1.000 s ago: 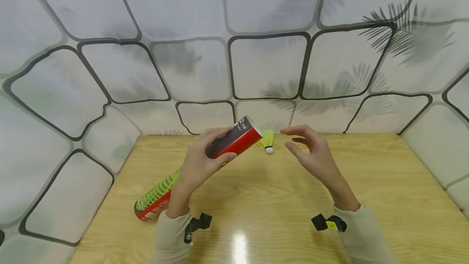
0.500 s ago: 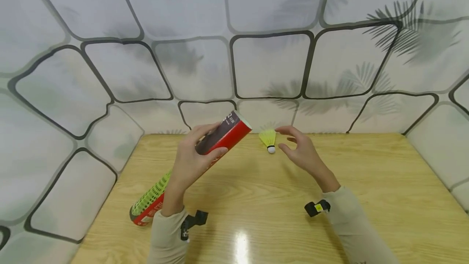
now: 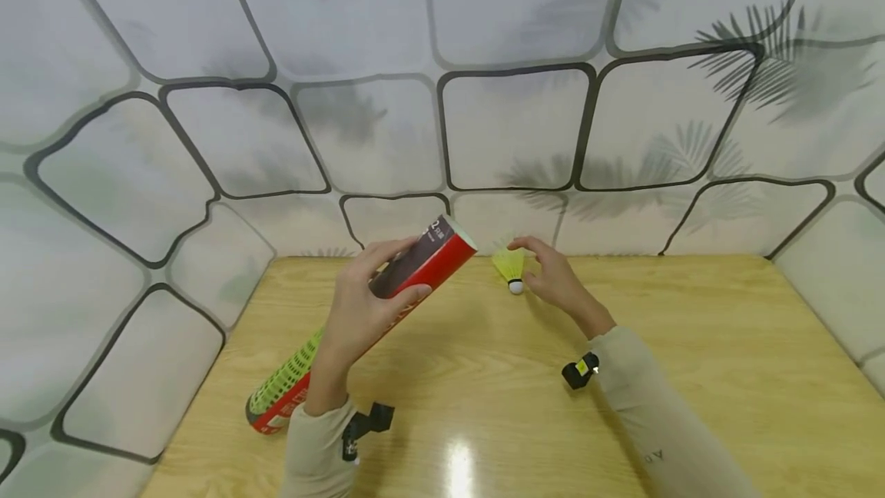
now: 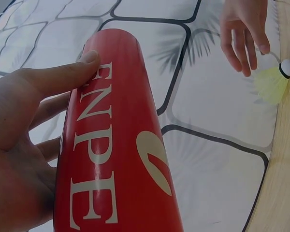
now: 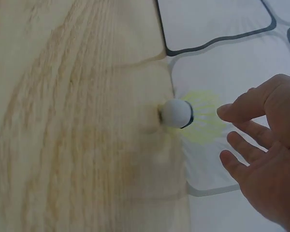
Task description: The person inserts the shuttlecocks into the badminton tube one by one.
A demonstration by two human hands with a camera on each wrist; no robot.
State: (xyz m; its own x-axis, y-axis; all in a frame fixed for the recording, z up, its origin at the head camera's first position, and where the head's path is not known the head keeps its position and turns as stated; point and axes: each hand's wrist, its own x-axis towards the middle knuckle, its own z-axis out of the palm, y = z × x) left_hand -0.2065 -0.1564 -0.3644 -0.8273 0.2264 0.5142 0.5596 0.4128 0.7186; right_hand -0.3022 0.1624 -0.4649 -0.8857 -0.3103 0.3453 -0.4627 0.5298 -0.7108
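Observation:
My left hand point(image 3: 359, 306) grips a red and black shuttlecock tube point(image 3: 435, 260), fingers and thumb wrapped round its side. The tube slants, its pale round end raised to the upper right and its green-patterned end low at the left, near the table. In the left wrist view, large pale letters run along the red tube point(image 4: 111, 145). A yellow shuttlecock point(image 3: 508, 266) with a white cork lies by the table's back edge. Beside it is my right hand point(image 3: 556, 279), fingers apart and slightly bent. The right wrist view shows a small gap between the fingertips point(image 5: 224, 112) and the yellow skirt.
The light wooden table point(image 3: 470, 375) reaches back to a patterned cloth wall point(image 3: 512, 129) just behind the shuttlecock. More of this cloth rises at both sides. Each sleeve has a black wrist camera point(image 3: 579, 371) strapped on.
My right hand has moved left to the shuttlecock, which has stayed in place. My left hand has shifted the tube a little left, then kept it nearly still.

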